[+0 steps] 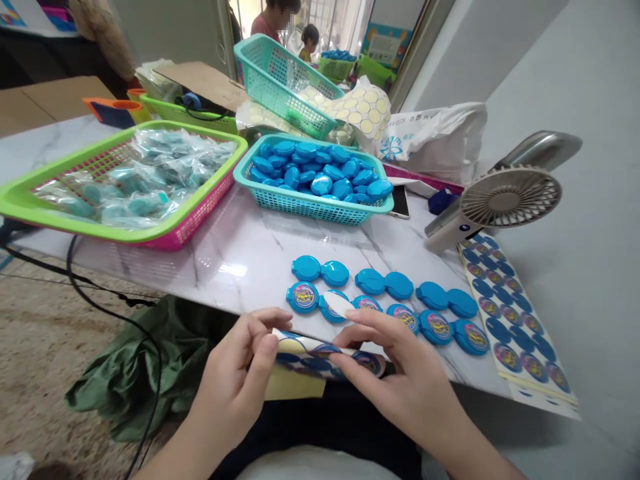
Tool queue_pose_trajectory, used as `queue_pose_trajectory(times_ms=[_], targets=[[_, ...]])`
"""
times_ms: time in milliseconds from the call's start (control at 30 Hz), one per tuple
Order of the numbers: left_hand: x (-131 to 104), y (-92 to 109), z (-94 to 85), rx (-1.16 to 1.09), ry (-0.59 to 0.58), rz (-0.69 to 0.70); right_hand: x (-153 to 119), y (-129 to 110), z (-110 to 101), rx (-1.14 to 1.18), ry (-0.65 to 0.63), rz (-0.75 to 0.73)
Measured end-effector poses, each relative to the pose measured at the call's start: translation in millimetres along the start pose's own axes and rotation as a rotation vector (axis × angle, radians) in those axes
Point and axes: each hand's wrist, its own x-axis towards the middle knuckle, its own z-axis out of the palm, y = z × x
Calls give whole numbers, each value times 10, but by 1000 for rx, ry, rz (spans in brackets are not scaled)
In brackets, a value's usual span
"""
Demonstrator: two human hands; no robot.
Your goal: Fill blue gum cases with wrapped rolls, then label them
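Note:
Between my hands, a curled sheet of round stickers point(313, 363) is held above the table's near edge. My left hand point(240, 373) pinches its left end between thumb and fingers. My right hand point(395, 353) is closed on the sheet's right end, and a white oval piece point(337, 305), apparently a sticker seen from its back, is at its index fingertip. Just beyond are two rows of blue plastic cases. The far row has plain tops, like this blue case point(306, 268). In the near row, cases such as this labelled case point(304, 297) bear round printed stickers; my right hand partly covers that row.
A teal basket point(305, 205) full of blue cases and a green-rimmed basket point(200, 223) of bagged pieces stand behind. At right are a handheld fan point(510, 197) and more sticker sheets point(515, 313). A black cable point(115, 313) hangs at left. Two people are in the background.

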Motion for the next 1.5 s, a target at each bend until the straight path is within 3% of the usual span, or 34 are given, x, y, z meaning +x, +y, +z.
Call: queue_pose_trajectory(times_ms=[167,267,400,567,700,967,1500], targets=[[132,-72,89,242,133,128,59,64,201,137,-68,-6],[380,-136,62,316,131,56,201,32,193,72,-78,0],[847,-283,-71,449,-86,-55,622,68,60,-104,28,53],[1206,-457,-87,602,-344,-19,1126,432,104,-6,-27,370],[1225,-468,-10,696,-436,-17,1245,641,256,28,-8,473],[1200,-430,33,798,-452,-46,1260,607,323,36,-19,612],[1209,-375,40,818,-453,-66,1260,619,351,-26,-41,603]])
